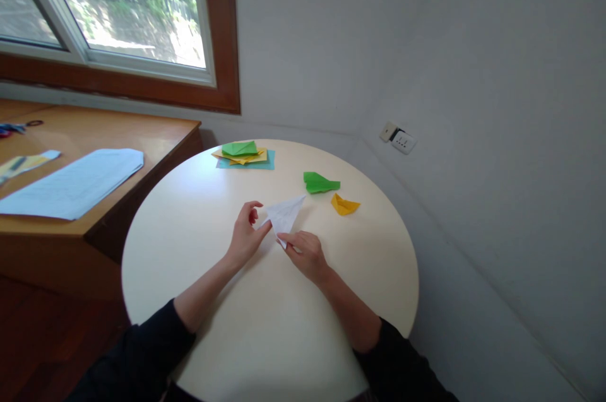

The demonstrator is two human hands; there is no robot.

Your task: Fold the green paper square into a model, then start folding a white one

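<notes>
A folded white paper (285, 215), pointed at its far right corner, is over the middle of the round table. My right hand (307, 254) pinches its near corner between thumb and fingers. At the paper's left side is my left hand (247, 231), its thumb touching the edge while the other fingers curl apart from the thumb. Beyond the right hand lie a green folded paper (320, 183) and a small yellow folded paper boat (344, 205).
Toward the table's (161, 250) far edge sits a stack of coloured papers (246, 159) with a green folded piece (239, 148) on top. On the wooden desk (156, 127) at left are white sheets (76, 181) and scissors (19, 128). Walls stand behind and to the right.
</notes>
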